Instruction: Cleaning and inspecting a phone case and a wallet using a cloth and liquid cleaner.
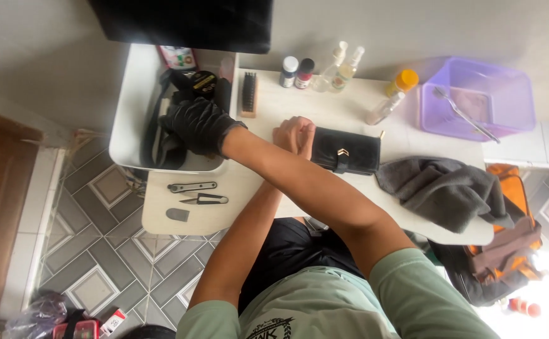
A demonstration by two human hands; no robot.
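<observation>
My right hand wears a black glove and reaches across my left arm into a white tub at the table's left end. It lies over dark straps and items there; whether it grips any is hidden. My bare left hand is curled into a fist against the left end of a black wallet with a gold clasp. The wallet lies flat on the white table.
A wooden brush, two small bottles, spray bottles and a yellow-capped bottle line the back. A purple basin holds a metal utensil. A grey cloth lies right; snips and metal tools lie front left.
</observation>
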